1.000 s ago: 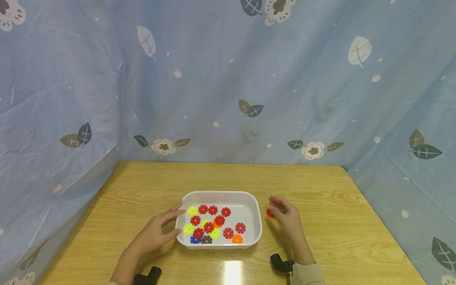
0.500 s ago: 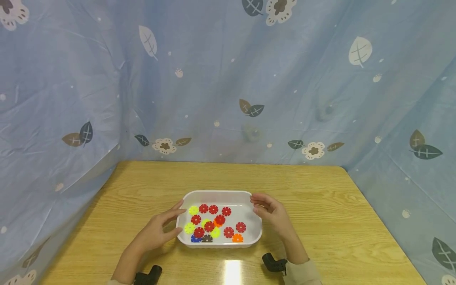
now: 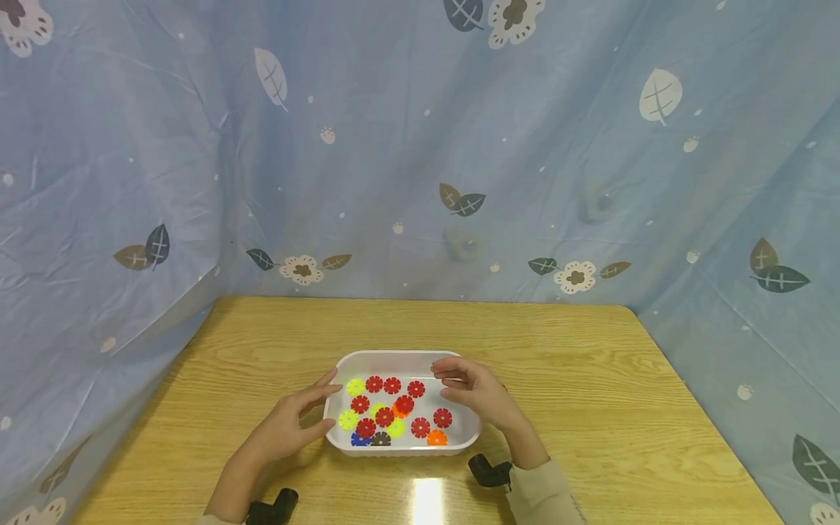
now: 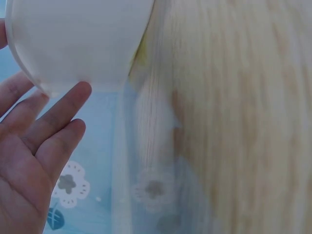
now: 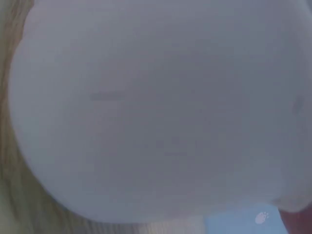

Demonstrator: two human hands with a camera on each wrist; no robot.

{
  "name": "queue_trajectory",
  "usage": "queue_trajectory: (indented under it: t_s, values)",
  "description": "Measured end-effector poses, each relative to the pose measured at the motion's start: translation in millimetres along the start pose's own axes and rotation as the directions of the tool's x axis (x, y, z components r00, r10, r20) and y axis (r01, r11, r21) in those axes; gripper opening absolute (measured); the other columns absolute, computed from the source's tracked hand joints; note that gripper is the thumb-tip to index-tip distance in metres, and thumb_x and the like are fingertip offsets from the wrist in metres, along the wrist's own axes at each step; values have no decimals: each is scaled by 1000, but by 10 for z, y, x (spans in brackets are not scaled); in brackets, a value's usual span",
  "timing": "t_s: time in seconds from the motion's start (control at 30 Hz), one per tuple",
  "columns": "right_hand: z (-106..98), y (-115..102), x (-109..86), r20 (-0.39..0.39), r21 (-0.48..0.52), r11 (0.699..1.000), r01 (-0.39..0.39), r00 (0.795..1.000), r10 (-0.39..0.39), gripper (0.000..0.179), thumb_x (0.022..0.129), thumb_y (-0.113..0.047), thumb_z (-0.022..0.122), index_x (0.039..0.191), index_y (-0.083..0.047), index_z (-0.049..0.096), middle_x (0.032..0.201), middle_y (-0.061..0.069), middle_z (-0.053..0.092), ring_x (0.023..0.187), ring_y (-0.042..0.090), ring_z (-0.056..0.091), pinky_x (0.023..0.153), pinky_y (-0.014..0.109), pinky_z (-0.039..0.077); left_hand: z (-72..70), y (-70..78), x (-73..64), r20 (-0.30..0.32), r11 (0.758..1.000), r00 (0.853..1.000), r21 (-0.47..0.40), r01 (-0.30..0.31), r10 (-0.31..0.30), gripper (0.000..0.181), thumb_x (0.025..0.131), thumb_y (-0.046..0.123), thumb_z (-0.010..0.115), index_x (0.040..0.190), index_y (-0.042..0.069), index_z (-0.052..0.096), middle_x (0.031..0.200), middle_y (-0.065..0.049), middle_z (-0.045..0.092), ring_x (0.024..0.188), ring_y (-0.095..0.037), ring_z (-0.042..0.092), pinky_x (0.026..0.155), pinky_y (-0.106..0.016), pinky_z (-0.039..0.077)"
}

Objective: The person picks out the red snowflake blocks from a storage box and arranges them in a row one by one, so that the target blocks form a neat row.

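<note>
A white plastic tray (image 3: 400,451) stands on the table, with several notched plastic discs lying in it: mostly red (image 3: 421,427), some yellow (image 3: 348,420), plus orange (image 3: 437,437), blue (image 3: 359,440) and dark grey ones (image 3: 380,440). My left hand (image 3: 292,424) touches the tray's left rim with spread fingers; in the left wrist view straight fingers (image 4: 66,109) lie along the outer wall. Over the tray's right end hovers my right hand (image 3: 482,397), fingers extended and thumb apart, with no disc visible between them. The tray wall (image 5: 146,117) fills most of the right wrist view.
The wooden table (image 3: 590,379) extends on both sides of the tray and behind it. A blue patterned curtain (image 3: 380,146) hangs at the back and sides. Black wrist mounts (image 3: 488,472) sit at both wrists. Light reflects off the table's front.
My right hand has moved left from beside a red disc on the table, past the right rim, to above the tray. That disc is now largely hidden. My left hand stays at the rim.
</note>
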State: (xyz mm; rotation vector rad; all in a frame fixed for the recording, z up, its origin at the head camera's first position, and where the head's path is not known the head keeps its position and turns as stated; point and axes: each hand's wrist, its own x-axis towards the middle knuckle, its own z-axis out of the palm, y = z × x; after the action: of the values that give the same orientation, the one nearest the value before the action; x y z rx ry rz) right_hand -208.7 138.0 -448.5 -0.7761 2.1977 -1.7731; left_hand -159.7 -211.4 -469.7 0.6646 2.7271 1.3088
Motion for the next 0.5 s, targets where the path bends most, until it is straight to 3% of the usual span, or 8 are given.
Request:
queue_trajectory:
  t_s: [0.23,0.5]
  values:
    - [42,-31,76,85,-123,991,-45,995,56,35,88,2,61,122,5,56,123,27,56,115,40,56,100,41,49,-1,-6,-5,-2,1000,1000,9,-3,3,51,88,26,67,134,9,53,154,-8,29,123,-26,54,103,-44,45]
    - [93,-43,129,159,-291,956,-41,983,91,27,84,6,63,111,6,61,113,22,62,106,35,60,95,46,51,1,-8,3,1,1000,1000,-1,-15,15,50,89,25,66,134,8,53,154,-9,29,123,-28,54,102,-44,46]
